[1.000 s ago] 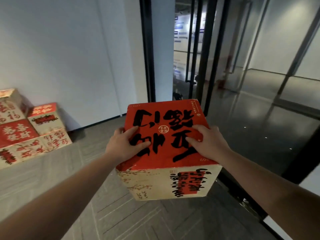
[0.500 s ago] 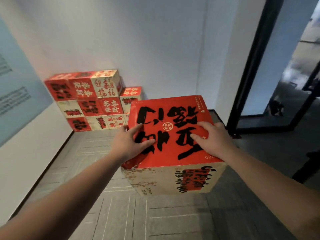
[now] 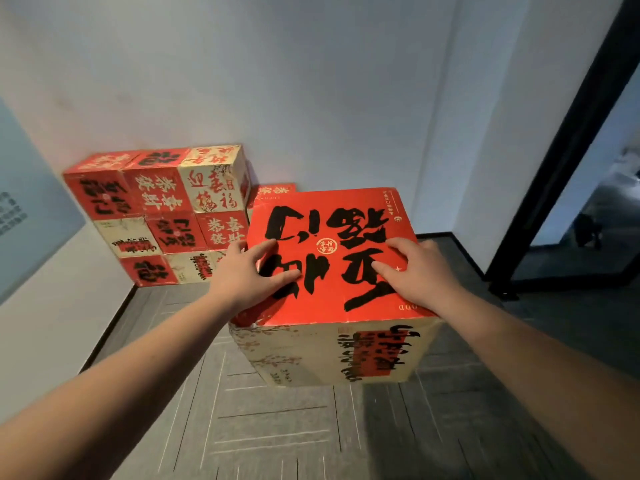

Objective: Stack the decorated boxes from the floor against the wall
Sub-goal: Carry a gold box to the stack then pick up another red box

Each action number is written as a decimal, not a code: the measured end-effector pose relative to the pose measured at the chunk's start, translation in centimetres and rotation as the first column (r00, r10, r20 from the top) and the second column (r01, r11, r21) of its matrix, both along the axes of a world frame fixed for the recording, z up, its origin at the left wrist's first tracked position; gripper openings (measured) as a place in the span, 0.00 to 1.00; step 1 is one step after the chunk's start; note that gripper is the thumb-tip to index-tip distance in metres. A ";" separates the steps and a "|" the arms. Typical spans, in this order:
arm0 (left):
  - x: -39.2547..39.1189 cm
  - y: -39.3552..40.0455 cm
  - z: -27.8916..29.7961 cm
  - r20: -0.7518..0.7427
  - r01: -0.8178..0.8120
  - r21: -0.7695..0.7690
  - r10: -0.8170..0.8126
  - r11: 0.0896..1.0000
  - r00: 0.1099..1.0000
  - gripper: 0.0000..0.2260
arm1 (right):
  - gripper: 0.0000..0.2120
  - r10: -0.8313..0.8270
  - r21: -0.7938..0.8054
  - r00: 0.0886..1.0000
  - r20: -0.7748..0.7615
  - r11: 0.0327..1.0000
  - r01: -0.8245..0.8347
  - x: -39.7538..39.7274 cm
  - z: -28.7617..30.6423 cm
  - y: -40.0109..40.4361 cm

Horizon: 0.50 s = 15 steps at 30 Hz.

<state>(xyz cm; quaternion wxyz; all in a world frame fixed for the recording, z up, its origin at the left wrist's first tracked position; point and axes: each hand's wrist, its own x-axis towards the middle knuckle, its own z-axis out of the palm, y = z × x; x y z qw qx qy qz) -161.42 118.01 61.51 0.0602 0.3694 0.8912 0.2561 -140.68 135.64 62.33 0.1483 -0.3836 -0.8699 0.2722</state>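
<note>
Gripping the red-topped box (image 3: 332,258) from both sides, left hand (image 3: 242,275) and right hand (image 3: 415,271), thumbs on top.

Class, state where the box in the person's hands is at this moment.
In the head view the carried box is centre frame, held above the grey floor between the left hand and right hand, just right of the stacked boxes at the wall.

One carried box (image 3: 332,258), two hands, roughly ten stacked boxes (image 3: 162,216).
</note>
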 end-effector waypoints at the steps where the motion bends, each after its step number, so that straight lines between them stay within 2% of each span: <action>1: -1.7 1.5 -0.2 0.002 0.009 0.003 -0.009 1.000 1.000 0.36 | 0.28 -0.007 0.000 1.000 -0.004 1.000 0.007 -1.6 -0.1 1.3; 6: -10.5 9.2 -1.7 0.048 0.014 0.010 -0.014 1.000 0.999 0.36 | 0.28 -0.009 -0.023 1.000 0.009 1.000 0.009 -10.5 -1.5 9.4; 15: -27.1 20.3 -1.8 0.047 -0.088 -0.052 0.090 0.995 0.995 0.36 | 0.28 0.069 -0.040 0.997 0.033 0.997 -0.067 -29.3 -2.4 22.6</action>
